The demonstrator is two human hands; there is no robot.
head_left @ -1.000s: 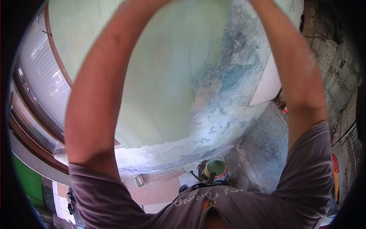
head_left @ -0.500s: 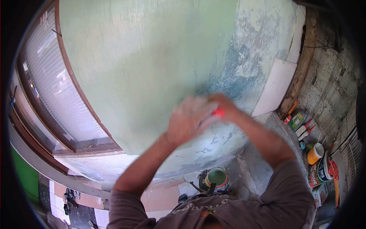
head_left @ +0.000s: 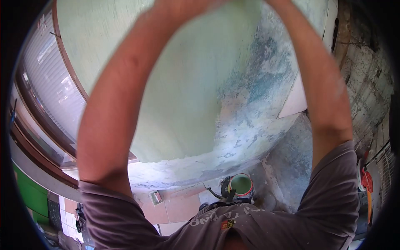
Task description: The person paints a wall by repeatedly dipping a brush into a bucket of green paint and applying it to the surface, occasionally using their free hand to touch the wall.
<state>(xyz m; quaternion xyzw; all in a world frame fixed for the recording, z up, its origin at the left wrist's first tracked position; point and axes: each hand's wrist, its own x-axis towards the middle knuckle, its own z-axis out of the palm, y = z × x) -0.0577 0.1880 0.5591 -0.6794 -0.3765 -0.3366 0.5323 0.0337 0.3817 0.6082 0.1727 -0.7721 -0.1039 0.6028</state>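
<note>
Patchy green wall [head_left: 183, 91], far side; left hand [head_left: 191, 6] blurred at the edge, right hand out of view: cannot tell either grip. Near, the open bucket [head_left: 241, 184] could spill if kicked.

Middle of frame: occupied by a wall [head_left: 179, 104], crossed in front by left arm [head_left: 110, 112] and right arm [head_left: 327, 91]. Left: a window [head_left: 48, 89] is set beside the wall, its lower right corner partly covered by the left arm. Right: a flat panel [head_left: 293, 102] is placed at the wall's edge, partly hidden behind the right arm; a block wall [head_left: 368, 79] is located farther right. Lower centre: a bucket [head_left: 241, 184] is positioned right of the floor tiles [head_left: 183, 208], with paint contained in it.
</note>
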